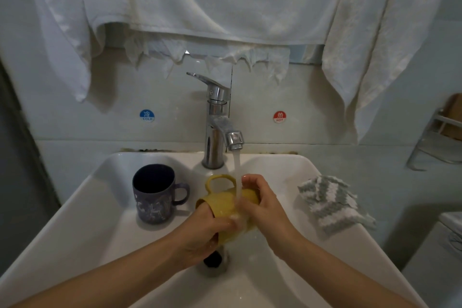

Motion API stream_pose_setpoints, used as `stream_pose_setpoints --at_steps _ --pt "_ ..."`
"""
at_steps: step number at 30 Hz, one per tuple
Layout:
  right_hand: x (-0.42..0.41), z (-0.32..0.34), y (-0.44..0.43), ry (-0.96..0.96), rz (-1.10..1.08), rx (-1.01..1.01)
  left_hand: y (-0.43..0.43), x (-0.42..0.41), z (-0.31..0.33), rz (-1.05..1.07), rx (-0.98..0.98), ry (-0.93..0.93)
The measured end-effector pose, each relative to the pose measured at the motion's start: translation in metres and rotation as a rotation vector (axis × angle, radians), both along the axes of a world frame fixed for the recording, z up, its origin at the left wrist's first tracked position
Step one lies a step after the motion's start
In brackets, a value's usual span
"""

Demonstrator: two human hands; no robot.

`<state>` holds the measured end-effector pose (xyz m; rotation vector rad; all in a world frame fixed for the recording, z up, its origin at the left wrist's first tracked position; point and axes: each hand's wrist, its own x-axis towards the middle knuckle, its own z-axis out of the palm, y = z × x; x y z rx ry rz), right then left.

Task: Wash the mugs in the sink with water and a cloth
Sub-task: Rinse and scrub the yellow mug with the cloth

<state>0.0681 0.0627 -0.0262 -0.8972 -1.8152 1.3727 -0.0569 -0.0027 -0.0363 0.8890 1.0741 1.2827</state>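
Two mugs were seen in the sink (pixel 75 232). The yellow mug (pixel 225 205) was held on its side under the one tap's (pixel 217 117) running stream, grasped at its mouth end by the left hand (pixel 207 232) and round its base by the right hand (pixel 262 197), the drain (pixel 212 259) being partly hidden. The purple mug (pixel 155 195) was stood upright near the sink's left edge. One striped cloth (pixel 332 205) was laid on the right edge.

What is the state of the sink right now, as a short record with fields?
yellow handled mug: on its side under the stream, handle up
left hand: grips its mouth end
right hand: grips its base end
dark purple patterned mug: upright in white sink, left side
grey-and-white striped cloth: on sink's right rim, untouched
chrome tap: running
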Motion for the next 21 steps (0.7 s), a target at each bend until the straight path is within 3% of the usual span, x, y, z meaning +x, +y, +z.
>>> stream_pose_setpoints --at_steps 3,7,13,18,21 --pt "0.001 0.0 0.0 0.023 0.03 -0.017 -0.001 0.001 0.002 -0.038 0.023 0.024" --pt "-0.007 -0.001 -0.007 -0.157 -0.05 0.092 -0.004 0.004 0.006 -0.097 0.056 0.071" --pt "-0.004 -0.002 -0.004 -0.106 0.016 0.102 -0.003 0.002 0.006 -0.085 0.091 0.068" --pt "-0.009 -0.005 -0.009 -0.213 -0.076 0.218 -0.005 0.003 0.006 -0.095 0.092 0.101" --pt "-0.005 -0.002 -0.006 -0.13 -0.015 0.169 -0.005 0.001 0.007 -0.076 0.089 0.096"
